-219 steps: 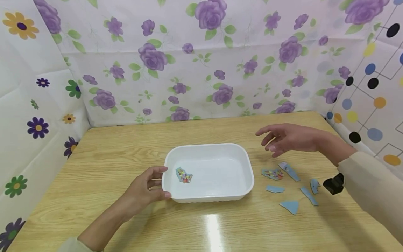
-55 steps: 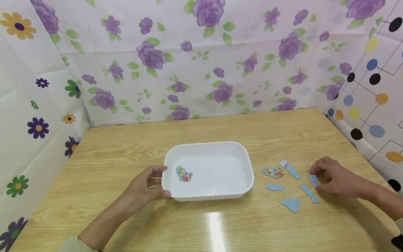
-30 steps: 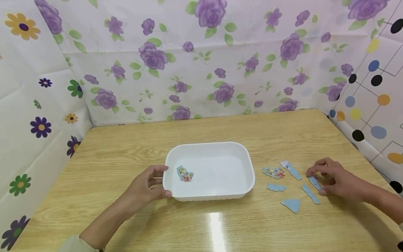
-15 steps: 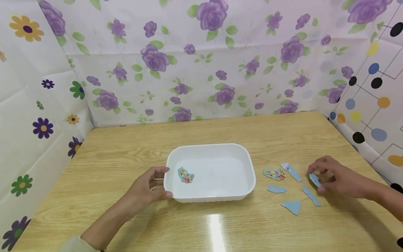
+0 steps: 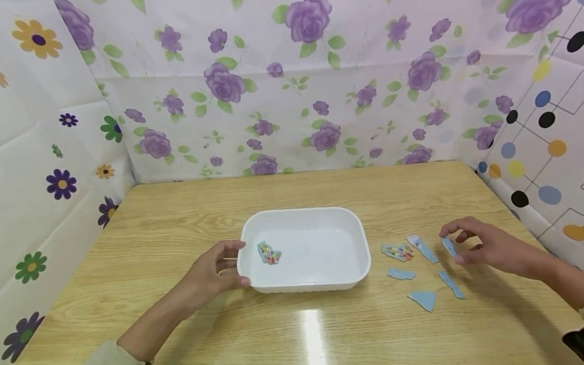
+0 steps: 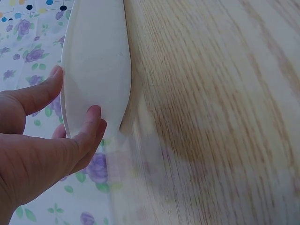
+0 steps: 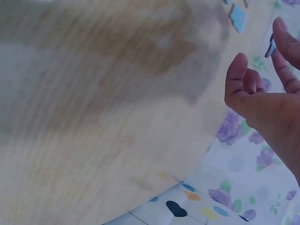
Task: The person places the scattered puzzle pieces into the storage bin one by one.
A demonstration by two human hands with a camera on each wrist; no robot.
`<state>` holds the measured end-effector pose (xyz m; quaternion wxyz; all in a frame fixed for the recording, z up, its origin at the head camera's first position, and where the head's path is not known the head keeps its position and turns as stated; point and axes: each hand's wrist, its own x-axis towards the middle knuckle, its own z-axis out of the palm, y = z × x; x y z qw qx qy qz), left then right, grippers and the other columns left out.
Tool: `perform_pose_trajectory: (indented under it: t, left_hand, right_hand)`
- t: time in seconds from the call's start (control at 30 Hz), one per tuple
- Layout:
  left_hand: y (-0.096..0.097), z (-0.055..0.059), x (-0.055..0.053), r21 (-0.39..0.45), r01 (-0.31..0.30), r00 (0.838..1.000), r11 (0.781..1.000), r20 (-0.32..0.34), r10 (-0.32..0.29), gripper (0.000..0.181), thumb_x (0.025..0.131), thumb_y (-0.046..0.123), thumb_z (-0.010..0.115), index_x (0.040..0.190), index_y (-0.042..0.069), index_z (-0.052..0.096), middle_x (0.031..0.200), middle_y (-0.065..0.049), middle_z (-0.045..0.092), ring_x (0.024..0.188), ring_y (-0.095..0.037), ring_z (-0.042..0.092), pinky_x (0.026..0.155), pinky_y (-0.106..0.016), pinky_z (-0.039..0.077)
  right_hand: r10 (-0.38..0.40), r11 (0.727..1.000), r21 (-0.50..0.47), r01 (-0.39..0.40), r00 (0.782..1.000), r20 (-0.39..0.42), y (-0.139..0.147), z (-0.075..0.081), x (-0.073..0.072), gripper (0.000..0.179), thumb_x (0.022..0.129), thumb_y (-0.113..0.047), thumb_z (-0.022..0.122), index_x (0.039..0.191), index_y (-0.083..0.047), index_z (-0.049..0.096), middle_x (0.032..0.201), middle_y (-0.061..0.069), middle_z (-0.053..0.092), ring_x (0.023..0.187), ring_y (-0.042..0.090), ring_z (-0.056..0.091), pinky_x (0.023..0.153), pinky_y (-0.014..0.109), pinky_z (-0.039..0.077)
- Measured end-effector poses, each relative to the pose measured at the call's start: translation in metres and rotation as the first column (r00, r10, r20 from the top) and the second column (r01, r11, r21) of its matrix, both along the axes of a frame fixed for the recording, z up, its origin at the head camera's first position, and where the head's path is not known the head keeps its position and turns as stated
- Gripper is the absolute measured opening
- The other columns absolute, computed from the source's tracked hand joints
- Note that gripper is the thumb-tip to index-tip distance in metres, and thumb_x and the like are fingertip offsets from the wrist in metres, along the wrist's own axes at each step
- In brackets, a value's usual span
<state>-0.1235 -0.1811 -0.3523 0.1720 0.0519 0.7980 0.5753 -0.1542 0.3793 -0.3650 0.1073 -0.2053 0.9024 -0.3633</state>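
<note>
My left hand (image 5: pixel 207 274) grips the left end of a white plastic tray (image 5: pixel 315 256), thumb at the near corner, fingers along the side. In the left wrist view the fingers press the outer wall of the tray (image 6: pixel 96 56). One jagged, multicoloured picture piece (image 5: pixel 269 253) lies inside, towards the left. Right of the tray, my right hand (image 5: pixel 497 251) pinches a small light-blue picture piece (image 5: pixel 449 246) between thumb and forefinger, raised over the table. In the right wrist view that piece (image 7: pixel 269 49) shows edge-on beside the fingertips.
Several irregular pieces lie on the wooden table between tray and right hand: a colourful one (image 5: pixel 398 252), a long pale-blue one (image 5: pixel 424 249), a short strip (image 5: pixel 401 274), a narrow strip (image 5: pixel 451 285) and a triangle (image 5: pixel 424 300). Flowered sheeting (image 5: pixel 274 121) stands behind.
Seconds ago my right hand hovered with nothing in it, then came down to the small blue piece at the far right. Now it has lifted that piece slightly leftward. My left hand stays on the tray.
</note>
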Motion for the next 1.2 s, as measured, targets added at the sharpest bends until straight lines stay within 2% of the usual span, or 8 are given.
perform_pose_trajectory:
  t: [0.23, 0.53, 0.67, 0.93, 1.03, 1.2]
  left_hand:
    - [0.000, 0.000, 0.000, 0.005, 0.005, 1.000, 1.000, 0.000, -0.005, 0.071, 0.080, 0.010, 0.079, 0.139, 0.006, 0.039, 0.136, -0.017, 0.047, 0.124, -0.033, 0.049, 0.090, -0.034, 0.054]
    - [0.000, 0.000, 0.001, 0.005, 0.005, 1.000, 1.000, -0.001, -0.005, 0.071, 0.080, 0.010, 0.078, 0.139, 0.006, 0.040, 0.136, -0.017, 0.047, 0.124, -0.033, 0.050, 0.090, -0.034, 0.054]
    - [0.000, 0.000, 0.001, 0.005, 0.001, 1.000, 1.000, -0.001, -0.001, 0.072, 0.079, 0.010, 0.079, 0.139, 0.006, 0.039, 0.136, -0.017, 0.046, 0.124, -0.033, 0.050, 0.090, -0.033, 0.054]
    - [-0.001, -0.001, 0.001, 0.017, 0.002, 1.000, 1.000, -0.004, -0.002, 0.071, 0.080, 0.009, 0.078, 0.139, 0.005, 0.039, 0.135, -0.017, 0.047, 0.124, -0.034, 0.049, 0.090, -0.033, 0.054]
    - [0.000, -0.001, 0.001, 0.019, -0.001, 1.000, 1.000, -0.003, 0.001, 0.071, 0.080, 0.009, 0.078, 0.139, 0.004, 0.039, 0.135, -0.018, 0.047, 0.124, -0.034, 0.049, 0.090, -0.033, 0.054]
    - [0.000, 0.000, 0.001, 0.016, -0.001, 1.000, 1.000, -0.001, 0.001, 0.072, 0.079, 0.009, 0.079, 0.139, 0.004, 0.039, 0.135, -0.017, 0.047, 0.124, -0.034, 0.049, 0.090, -0.034, 0.054]
  right_hand:
    - [-0.047, 0.997, 0.057, 0.049, 0.999, -0.023, -0.006, 0.014, -0.007, 0.046, 0.088, -0.021, 0.071, 0.129, -0.015, 0.050, 0.129, -0.002, 0.044, 0.105, 0.005, 0.047, 0.069, 0.027, 0.053]
    - [-0.008, 0.999, 0.040, 0.007, 1.000, 0.017, -0.016, 0.017, -0.010, 0.045, 0.089, -0.019, 0.070, 0.128, -0.012, 0.049, 0.130, 0.004, 0.042, 0.105, 0.005, 0.046, 0.071, 0.027, 0.053]
    - [-0.027, 0.998, 0.050, 0.027, 1.000, 0.002, -0.019, 0.022, -0.011, 0.046, 0.088, -0.017, 0.070, 0.128, -0.012, 0.048, 0.131, 0.004, 0.044, 0.105, 0.004, 0.046, 0.072, 0.027, 0.054]
    - [-0.014, 0.997, 0.077, 0.018, 0.999, -0.051, -0.031, 0.042, -0.021, 0.043, 0.088, -0.018, 0.071, 0.126, -0.017, 0.051, 0.129, 0.003, 0.050, 0.106, 0.002, 0.049, 0.076, 0.026, 0.054]
    - [-0.013, 0.995, 0.099, 0.019, 0.998, -0.059, -0.038, 0.052, -0.026, 0.043, 0.087, -0.018, 0.072, 0.125, -0.018, 0.051, 0.129, 0.002, 0.050, 0.108, 0.006, 0.051, 0.077, 0.025, 0.055]
    - [0.005, 0.994, 0.107, -0.002, 1.000, -0.028, -0.048, 0.066, -0.031, 0.044, 0.088, -0.018, 0.071, 0.127, -0.015, 0.051, 0.130, 0.006, 0.050, 0.115, 0.027, 0.051, 0.079, 0.026, 0.055]
